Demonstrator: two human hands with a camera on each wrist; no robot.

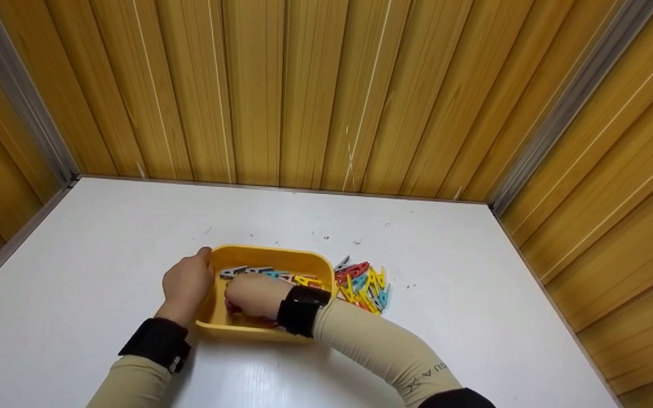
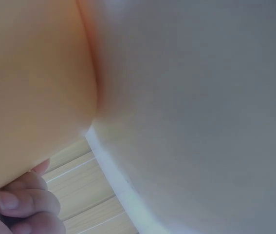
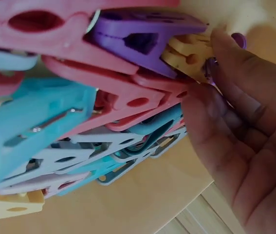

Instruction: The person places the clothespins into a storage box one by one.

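Observation:
A yellow plastic basin (image 1: 272, 250) holds several plastic clothespins in mixed colours. My left hand (image 1: 189, 283) grips the basin's left rim; its curled fingers (image 2: 28, 202) show at the edge in the left wrist view. Down inside the basin is my right hand (image 1: 258, 293), its fingers hidden from above. Seen from the right wrist, thumb and forefinger pinch the end of a yellow clothespin (image 3: 192, 54). A purple clothespin (image 3: 150, 39) lies against it, beside red clothespins (image 3: 138, 101) and a light blue one (image 3: 45, 126).
Outside the basin's right wall lies a loose pile of clothespins (image 1: 369, 285), yellow, red, blue and grey. Everything stands on a white table (image 1: 451, 323). Wood-patterned panels (image 1: 309, 96) rise behind the table and along its sides.

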